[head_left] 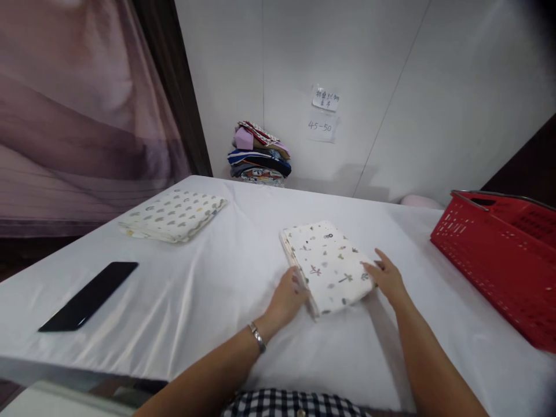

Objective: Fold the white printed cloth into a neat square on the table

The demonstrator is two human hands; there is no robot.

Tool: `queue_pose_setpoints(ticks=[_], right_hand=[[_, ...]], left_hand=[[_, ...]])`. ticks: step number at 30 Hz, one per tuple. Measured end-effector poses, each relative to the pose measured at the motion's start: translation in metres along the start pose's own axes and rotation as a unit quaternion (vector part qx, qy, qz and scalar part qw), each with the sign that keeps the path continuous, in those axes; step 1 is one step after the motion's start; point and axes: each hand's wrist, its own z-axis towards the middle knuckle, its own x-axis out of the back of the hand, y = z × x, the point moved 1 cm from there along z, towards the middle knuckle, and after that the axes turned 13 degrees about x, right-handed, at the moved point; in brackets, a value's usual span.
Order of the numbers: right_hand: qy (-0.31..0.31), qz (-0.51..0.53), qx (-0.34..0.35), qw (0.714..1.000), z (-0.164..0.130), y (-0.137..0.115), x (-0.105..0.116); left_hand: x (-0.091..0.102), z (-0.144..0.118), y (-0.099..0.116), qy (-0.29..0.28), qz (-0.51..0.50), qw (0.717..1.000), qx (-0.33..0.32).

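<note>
A folded white cloth with small palm-tree and leaf prints is between my two hands, its near edge tilted slightly up from the table. My left hand grips its left edge, with the fingertips partly hidden at the folded layers. At the right corner, my right hand pinches the fabric, one finger sticking out away from it. Another folded white cloth, printed with grey shapes, lies flat on the left side of the table.
The table has a white cover. A black phone-like slab lies at the left, and a red plastic basket stands at the right. Behind the table, a stack of folded fabrics rests against the wall beneath paper signs.
</note>
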Motion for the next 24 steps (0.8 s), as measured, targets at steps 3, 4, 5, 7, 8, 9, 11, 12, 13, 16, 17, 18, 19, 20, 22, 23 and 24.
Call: queue_pose_setpoints(ticks=[3,4,5,7,8,9,11,12,13,16,17,18,19,20,22,23,24], right_hand=[[0.042,-0.183,0.11,0.976,0.011,0.011,0.016],[0.048,-0.216,0.157,0.963,0.008,0.01,0.016],[0.048,-0.228,0.201,0.952,0.001,0.008,0.014],[0.027,-0.205,0.267,0.941,-0.021,-0.002,0.005],[-0.002,-0.179,0.282,0.943,-0.035,-0.008,-0.001],[-0.038,-0.155,0.292,0.943,-0.048,-0.015,-0.008],[-0.096,-0.136,0.317,0.934,-0.072,-0.026,-0.02],[-0.122,-0.136,0.333,0.925,-0.082,-0.03,-0.024],[-0.145,-0.142,0.35,0.915,-0.089,-0.034,-0.028],[-0.197,-0.175,0.389,0.883,-0.102,-0.039,-0.032],[-0.208,-0.188,0.397,0.874,-0.104,-0.039,-0.032],[-0.213,-0.199,0.403,0.868,-0.106,-0.039,-0.033],[-0.216,-0.209,0.408,0.862,-0.108,-0.039,-0.035],[-0.216,-0.218,0.412,0.858,-0.11,-0.039,-0.037],[-0.203,-0.236,0.417,0.854,-0.115,-0.039,-0.043],[-0.195,-0.243,0.42,0.852,-0.117,-0.039,-0.046],[-0.186,-0.249,0.422,0.851,-0.118,-0.039,-0.048]], left_hand=[[-0.009,-0.011,-0.005,-0.032,0.018,0.999,-0.014],[-0.004,-0.009,-0.006,-0.018,0.029,0.999,-0.023],[0.005,-0.003,-0.004,0.012,0.041,0.998,-0.037],[0.027,0.017,0.0,0.087,0.075,0.991,-0.075],[0.038,0.029,0.004,0.117,0.091,0.985,-0.089],[0.047,0.042,0.008,0.142,0.108,0.979,-0.102],[0.06,0.068,0.017,0.171,0.137,0.968,-0.122],[0.063,0.079,0.021,0.177,0.158,0.961,-0.14],[0.063,0.089,0.026,0.175,0.187,0.952,-0.169],[0.059,0.112,0.036,0.125,0.288,0.912,-0.263],[0.057,0.118,0.038,0.099,0.317,0.899,-0.284],[0.057,0.123,0.039,0.071,0.341,0.889,-0.297],[0.057,0.128,0.039,0.046,0.357,0.882,-0.304],[0.058,0.132,0.039,0.026,0.364,0.879,-0.306],[0.062,0.138,0.037,0.003,0.36,0.882,-0.304],[0.064,0.141,0.036,-0.002,0.352,0.886,-0.302],[0.065,0.143,0.035,-0.001,0.343,0.889,-0.302]])
